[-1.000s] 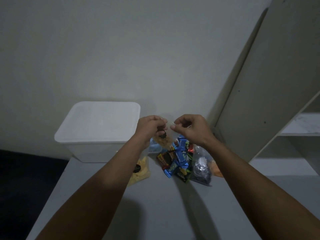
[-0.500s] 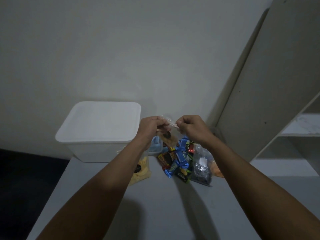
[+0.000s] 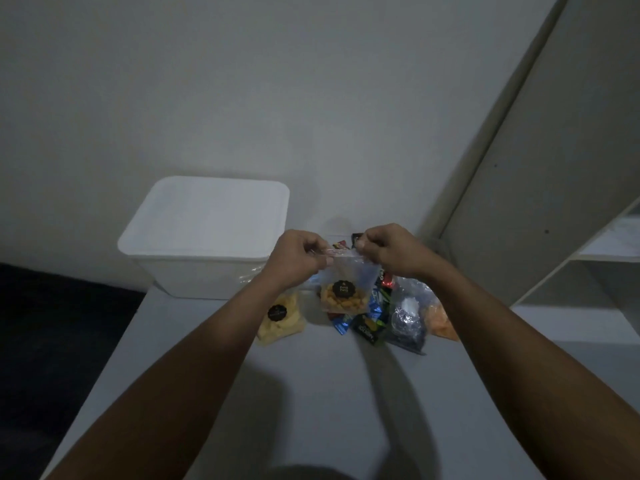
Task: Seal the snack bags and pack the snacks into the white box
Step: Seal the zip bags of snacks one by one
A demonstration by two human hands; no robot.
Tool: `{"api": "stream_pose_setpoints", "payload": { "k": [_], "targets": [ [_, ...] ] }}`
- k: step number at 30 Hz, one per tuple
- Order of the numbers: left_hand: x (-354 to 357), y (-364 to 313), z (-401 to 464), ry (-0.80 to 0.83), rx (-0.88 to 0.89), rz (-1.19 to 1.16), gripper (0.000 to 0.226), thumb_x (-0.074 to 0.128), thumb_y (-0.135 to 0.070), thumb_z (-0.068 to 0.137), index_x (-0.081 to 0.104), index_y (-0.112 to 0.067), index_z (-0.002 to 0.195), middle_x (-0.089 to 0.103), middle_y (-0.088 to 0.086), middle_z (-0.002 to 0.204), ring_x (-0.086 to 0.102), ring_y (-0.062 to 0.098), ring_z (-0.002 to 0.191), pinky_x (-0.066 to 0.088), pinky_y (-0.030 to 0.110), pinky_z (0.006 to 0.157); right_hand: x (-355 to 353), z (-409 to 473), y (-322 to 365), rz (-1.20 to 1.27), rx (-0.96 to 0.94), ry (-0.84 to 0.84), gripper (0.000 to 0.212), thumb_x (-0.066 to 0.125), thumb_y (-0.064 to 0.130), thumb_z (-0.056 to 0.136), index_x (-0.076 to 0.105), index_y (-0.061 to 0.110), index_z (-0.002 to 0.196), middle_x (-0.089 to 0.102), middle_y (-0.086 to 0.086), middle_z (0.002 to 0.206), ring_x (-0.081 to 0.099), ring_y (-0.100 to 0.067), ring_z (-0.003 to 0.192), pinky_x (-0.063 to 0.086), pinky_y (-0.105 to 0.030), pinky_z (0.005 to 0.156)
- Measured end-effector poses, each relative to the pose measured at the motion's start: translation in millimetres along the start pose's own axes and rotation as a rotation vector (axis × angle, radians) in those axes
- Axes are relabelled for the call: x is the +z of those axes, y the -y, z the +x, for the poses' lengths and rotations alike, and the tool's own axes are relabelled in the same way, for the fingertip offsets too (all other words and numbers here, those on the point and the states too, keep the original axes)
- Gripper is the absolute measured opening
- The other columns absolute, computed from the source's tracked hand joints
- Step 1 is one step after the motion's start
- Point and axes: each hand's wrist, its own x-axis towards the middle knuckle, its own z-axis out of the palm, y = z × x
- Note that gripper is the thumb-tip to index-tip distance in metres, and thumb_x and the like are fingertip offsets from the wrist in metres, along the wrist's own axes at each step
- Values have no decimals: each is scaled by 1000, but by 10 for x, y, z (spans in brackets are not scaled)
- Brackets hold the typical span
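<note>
Both hands, left (image 3: 298,258) and right (image 3: 391,249), pinch the top strip of a clear snack bag (image 3: 346,289) held above the bench (image 3: 311,393), right of the lidded white box (image 3: 207,233). Judgement: keep strip taut, press end to end, check for gaps.

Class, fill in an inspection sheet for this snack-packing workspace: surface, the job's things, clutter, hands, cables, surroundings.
Surface: grey table, dimly lit.
Job's things: white box at the far left, lid on; clear snack bag of orange pieces held up by its top edge; yellow snack bag lying flat.
Clutter: wrapped candies, silvery bag, orange bag piled to the right.
Hands: left hand and right hand pinch the clear bag's top.
Cables: nothing seen.
Surroundings: plain wall; white shelf unit on the right.
</note>
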Motion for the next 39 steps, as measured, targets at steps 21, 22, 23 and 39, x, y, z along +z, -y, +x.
{"api": "stream_pose_setpoints", "payload": {
  "k": [21, 22, 23, 39],
  "targets": [
    [-192, 930, -564, -127, -372, 462, 8, 72, -21, 75, 75, -18, 81, 72, 2, 88, 66, 22, 87, 53, 31, 77, 1273, 302, -69, -302, 26, 134, 21, 62, 5, 84, 75, 15, 96, 74, -5, 99, 67, -21, 93, 53, -33, 88],
    [-184, 918, -560, -145, -369, 482, 11, 72, -22, 75, 75, -19, 85, 72, 2, 93, 65, 24, 90, 53, 32, 80, 1276, 309, -63, -300, 32, 123, 20, 63, 6, 85, 75, 15, 99, 73, -7, 101, 66, -22, 95, 53, -34, 89],
    [-178, 912, -553, -158, -363, 505, 16, 72, -24, 75, 74, -19, 90, 70, 2, 98, 64, 25, 94, 52, 32, 83, 1277, 320, -60, -303, 33, 112, 20, 64, 7, 86, 74, 14, 103, 72, -8, 104, 66, -23, 97, 53, -36, 90],
    [86, 879, -413, -162, -139, 922, 8, 61, -16, 83, 59, -14, 90, 64, 6, 100, 63, 29, 94, 48, 34, 73, 1159, 320, -226, -299, 70, 92, 22, 67, 18, 85, 73, 12, 105, 71, -11, 109, 63, -26, 104, 52, -40, 93]
  ]
}}
